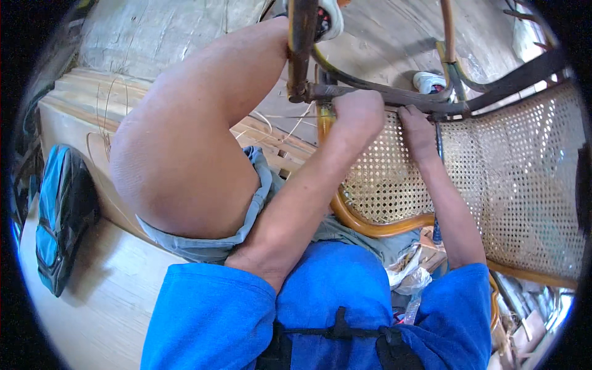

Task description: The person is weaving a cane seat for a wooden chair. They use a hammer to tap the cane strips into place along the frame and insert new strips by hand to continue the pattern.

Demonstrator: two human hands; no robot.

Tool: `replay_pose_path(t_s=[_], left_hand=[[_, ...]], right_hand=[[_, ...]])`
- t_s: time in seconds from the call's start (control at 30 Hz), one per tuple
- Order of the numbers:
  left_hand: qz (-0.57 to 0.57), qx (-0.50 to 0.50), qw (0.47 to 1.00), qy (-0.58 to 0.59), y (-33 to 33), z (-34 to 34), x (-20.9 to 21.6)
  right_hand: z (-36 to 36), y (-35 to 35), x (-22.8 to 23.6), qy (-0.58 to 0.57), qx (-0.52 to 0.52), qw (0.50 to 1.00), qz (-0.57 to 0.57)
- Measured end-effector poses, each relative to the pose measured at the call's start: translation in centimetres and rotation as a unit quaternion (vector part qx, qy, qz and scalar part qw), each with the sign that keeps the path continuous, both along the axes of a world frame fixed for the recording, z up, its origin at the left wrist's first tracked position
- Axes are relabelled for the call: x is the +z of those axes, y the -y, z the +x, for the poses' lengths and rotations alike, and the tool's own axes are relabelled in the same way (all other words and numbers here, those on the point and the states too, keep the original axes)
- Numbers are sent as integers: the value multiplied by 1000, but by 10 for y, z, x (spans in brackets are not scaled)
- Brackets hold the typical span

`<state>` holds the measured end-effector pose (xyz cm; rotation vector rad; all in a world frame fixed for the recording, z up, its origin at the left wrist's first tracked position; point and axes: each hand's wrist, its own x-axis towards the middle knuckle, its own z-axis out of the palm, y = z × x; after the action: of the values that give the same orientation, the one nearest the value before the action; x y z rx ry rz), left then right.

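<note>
Head view: the largest item is a chair (459, 145) with a dark, curved wooden frame and woven cane panels, occupying the right half, before the wearer and close to the body. The larger cane panel (530, 179) stands at far right; the smaller one, edged below by a glossy orange-brown rim (376, 229), sits nearer the middle. Next in size, the wearer's bare left leg (179, 148) is bent at the knee, left of the chair. A blue-and-dark backpack (60, 222) rests at far left, well apart from the chair. Crumpled clear plastic (413, 280) lies close to the wearer's right sleeve. The left hand (364, 112) is at the dark rail along the top of the smaller panel, fingers curled inward; their tips are hidden, so whether they pinch anything cannot be told. Just beside it, the right hand (419, 126) is at the panel's upper edge, fingers bunched together; a grip cannot be confirmed. A white shoe (429, 81) shows beyond the rail. Smallest noted: a thin strand (283, 116) extending leftward from near the left hand.
</note>
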<state>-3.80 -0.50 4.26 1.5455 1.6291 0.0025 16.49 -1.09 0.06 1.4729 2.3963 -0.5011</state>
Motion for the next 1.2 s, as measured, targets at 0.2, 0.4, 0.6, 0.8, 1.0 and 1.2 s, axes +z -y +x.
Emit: replay_pose_path(t_s=[0.2,0.4,0.6,0.8,1.0,1.2], left_hand=[[-11,-31,999,-32,8,6,-19],[35,-43,998,-42,9,18,-25],[160,-51,986,22,16,31,-44],[163,-68,983,48,23,28,-50],[200,-82,976,38,24,30,-61],[203,-79,975,47,24,29,-62]], right_hand=[[16,9,3,-72,-157,980,98],[42,61,93,80,-327,942,-4],[65,74,93,-25,-368,929,-31],[42,80,112,-125,-396,900,-132],[40,77,99,-103,-371,914,-126],[36,68,106,-84,-360,913,-172]])
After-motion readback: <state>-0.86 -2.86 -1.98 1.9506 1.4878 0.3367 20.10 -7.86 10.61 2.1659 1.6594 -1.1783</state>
